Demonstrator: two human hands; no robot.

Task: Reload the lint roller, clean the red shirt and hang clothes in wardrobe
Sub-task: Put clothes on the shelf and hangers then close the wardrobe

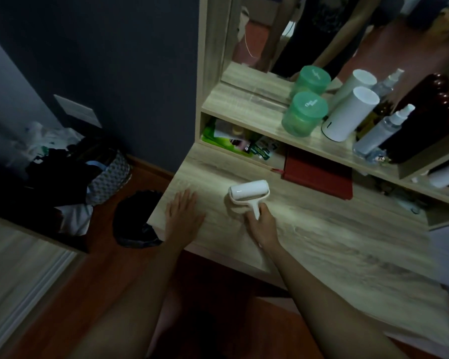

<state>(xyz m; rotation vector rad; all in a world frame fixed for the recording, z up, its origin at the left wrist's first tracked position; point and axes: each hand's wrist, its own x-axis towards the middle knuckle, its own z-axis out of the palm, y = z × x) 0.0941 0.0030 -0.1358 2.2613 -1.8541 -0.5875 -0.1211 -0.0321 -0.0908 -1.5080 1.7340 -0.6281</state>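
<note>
White plastic roller [249, 193] lies drum-down on the bench [335, 242], and your right hand [261, 225] is wrapped round its handle. Your left hand [183, 212] rests flat on the bench near the left edge, fingers spread, holding nothing.

The light is too dim to tell whether the sheet on the drum is fresh or used, so I would judge reloading is the step in hand. If the sticky face is down, it could grab the bench, and a quick lift may peel or crease a layer. Any torn sheet has to reach the bin [134, 221] on the floor past that left edge, and a careless drop could miss it.

One flat red thing [319, 176] sits under the shelf [244, 110], just beyond the roller. It looks more like a book than the shirt, so don't mistake it.
</note>
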